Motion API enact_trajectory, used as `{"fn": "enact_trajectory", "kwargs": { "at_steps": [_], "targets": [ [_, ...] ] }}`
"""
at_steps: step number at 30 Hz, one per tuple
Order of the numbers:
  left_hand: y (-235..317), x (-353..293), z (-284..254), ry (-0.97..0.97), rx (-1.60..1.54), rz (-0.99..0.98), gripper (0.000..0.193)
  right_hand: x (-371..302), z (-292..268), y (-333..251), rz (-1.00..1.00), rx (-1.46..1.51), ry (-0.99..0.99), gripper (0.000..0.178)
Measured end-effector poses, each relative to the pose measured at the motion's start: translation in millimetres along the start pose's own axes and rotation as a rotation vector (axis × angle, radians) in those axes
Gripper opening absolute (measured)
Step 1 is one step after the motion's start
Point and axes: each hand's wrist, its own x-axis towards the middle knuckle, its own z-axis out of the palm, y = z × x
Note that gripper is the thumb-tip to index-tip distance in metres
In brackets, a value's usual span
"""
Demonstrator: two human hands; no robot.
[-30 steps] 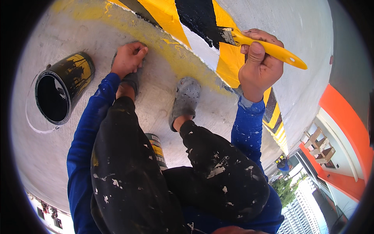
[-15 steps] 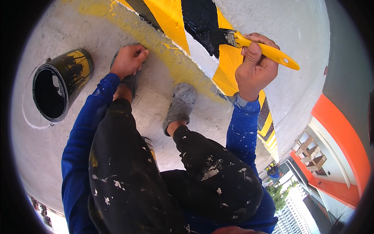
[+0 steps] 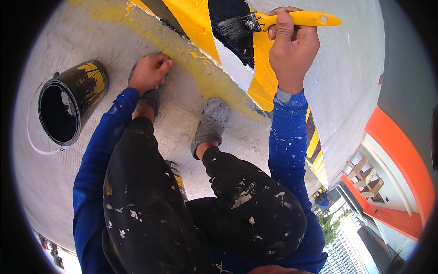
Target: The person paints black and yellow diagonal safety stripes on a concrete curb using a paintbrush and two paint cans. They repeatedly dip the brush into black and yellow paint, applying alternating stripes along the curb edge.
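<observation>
My right hand (image 3: 295,52) grips a yellow-handled paintbrush (image 3: 315,18), thumb and fingers wrapped around the handle near its metal ferrule. Its bristles are dark with paint and touch the wet black stripe (image 3: 230,27) on the low wall. Yellow stripes (image 3: 261,75) flank the black one, and a white patch (image 3: 235,59) lies just below it. My left hand (image 3: 148,72) is closed, fingers curled, resting over my left shoe, with nothing seen in it. To the left of that hand stands a paint bucket (image 3: 93,84), dark inside, its outside smeared yellow and black.
Yellow paint is smeared over the concrete floor (image 3: 178,109) along the wall's foot. My right grey clog (image 3: 213,114) stands close to it. A can (image 3: 177,176) is partly hidden between my legs. Far right are a wooden rack (image 3: 366,179) and an orange-trimmed building (image 3: 401,155).
My right hand has carried the brush upward and slightly left, along the black stripe. The handle now lies nearly level. My left hand stays in place.
</observation>
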Motion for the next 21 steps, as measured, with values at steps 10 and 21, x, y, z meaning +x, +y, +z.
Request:
{"fn": "enact_trajectory", "kwargs": {
  "at_steps": [10,21],
  "targets": [
    [-8.9,0.9,-0.5,-0.002,-0.045,-0.003,0.029,-40.4,-33.6,-31.5,0.011,-0.142,0.02,0.022],
    [-7.1,-0.3,0.1,0.005,-0.007,0.002,0.03,-56.5,-24.9,-37.8,-0.143,-0.101,0.252,0.019]
  ]
}}
